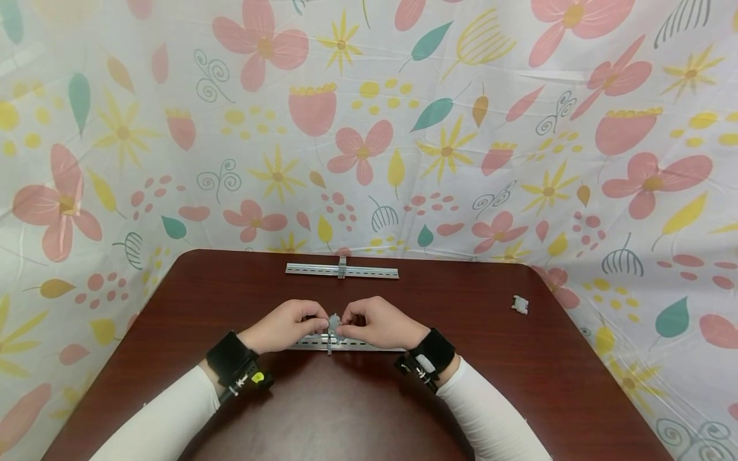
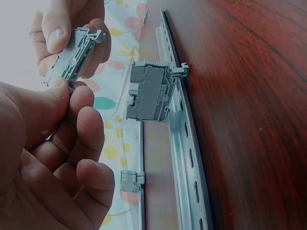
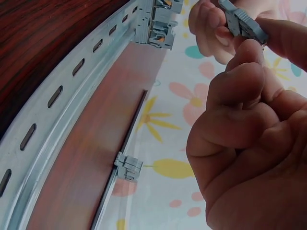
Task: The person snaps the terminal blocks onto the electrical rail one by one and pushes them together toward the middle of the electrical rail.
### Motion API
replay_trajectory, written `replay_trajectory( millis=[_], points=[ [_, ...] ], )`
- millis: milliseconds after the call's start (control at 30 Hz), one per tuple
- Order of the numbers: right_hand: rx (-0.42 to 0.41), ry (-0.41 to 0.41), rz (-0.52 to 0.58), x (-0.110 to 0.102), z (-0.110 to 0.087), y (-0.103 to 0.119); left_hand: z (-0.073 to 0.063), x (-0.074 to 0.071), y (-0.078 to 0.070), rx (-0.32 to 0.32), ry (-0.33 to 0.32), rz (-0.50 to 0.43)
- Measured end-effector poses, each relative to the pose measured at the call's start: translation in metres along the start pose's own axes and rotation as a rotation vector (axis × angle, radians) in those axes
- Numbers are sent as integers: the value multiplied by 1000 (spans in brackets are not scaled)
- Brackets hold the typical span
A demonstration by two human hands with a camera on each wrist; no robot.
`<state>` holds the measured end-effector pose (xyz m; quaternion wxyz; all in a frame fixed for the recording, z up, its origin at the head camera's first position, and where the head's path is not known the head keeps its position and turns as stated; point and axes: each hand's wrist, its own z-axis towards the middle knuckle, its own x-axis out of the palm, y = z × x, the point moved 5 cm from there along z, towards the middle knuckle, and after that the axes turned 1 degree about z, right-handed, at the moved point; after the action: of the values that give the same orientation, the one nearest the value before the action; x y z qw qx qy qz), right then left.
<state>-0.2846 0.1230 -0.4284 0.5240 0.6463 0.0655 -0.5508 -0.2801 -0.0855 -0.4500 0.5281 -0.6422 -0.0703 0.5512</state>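
Above the near slotted metal DIN rail, both hands hold one grey DIN-rail terminal block. My left hand pinches one end between thumb and fingers, its other fingers loosely curled. From the other side, my right hand pinches the same block between thumb and index finger, as the right wrist view shows. Another grey terminal block sits clipped on the near rail, just below the hands. Fingers cover parts of the held block.
Farther back on the dark red wooden table lies a second DIN rail with a grey terminal block mounted on it. A loose grey block lies at the right. A flower-patterned cloth hangs behind the table.
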Motion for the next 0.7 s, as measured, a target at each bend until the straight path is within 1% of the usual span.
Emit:
replay_trajectory(
  millis=[200,467,700],
  points=[
    [-10,29,-14,3,0,2,0,1,0,-15,3,-12],
    [0,54,-31,7,0,5,-1,3,-2,0,10,-23],
    [-13,49,-28,9,1,4,-1,2,-1,-8,9,-28]
  ],
)
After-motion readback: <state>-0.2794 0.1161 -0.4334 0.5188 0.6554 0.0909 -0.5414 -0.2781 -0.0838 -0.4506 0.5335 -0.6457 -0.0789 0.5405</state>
